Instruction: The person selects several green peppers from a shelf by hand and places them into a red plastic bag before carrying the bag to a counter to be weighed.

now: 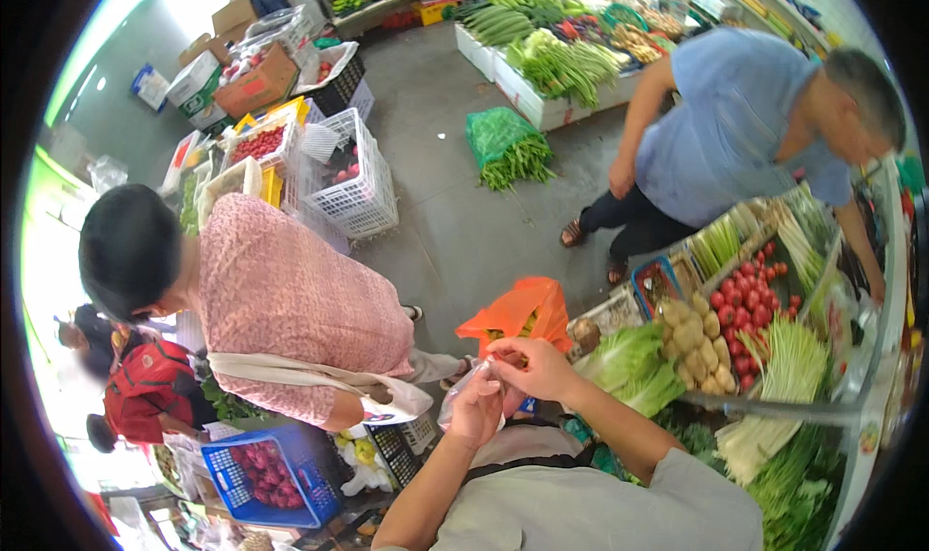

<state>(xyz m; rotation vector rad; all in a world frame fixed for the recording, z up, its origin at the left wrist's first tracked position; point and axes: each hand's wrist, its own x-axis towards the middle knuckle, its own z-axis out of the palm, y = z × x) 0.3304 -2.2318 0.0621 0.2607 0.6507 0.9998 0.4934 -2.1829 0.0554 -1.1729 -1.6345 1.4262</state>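
Both my hands meet in front of my chest at a clear plastic bag with something pinkish in it. My left hand [475, 409] is at the top of the clear plastic bag [456, 395], its fingers curled by the bag's edge. My right hand [533, 368] reaches in from the other side, thumb and fingertips bent at the bag's gathered top. Whether either hand grips the plastic is too small to tell. Just beyond them is an orange plastic bag [533, 304] with greenish-yellow produce inside; what holds it up is hidden.
A person in a pink top [297, 290] stands close at left; a person in a blue shirt [726, 123] leans over the right stall. Tomatoes [744, 297], potatoes [693, 340] and lettuce [631, 369] lie near my right arm. A blue crate [319, 478] stands lower left, a green bag of greens [501, 134] on the floor.
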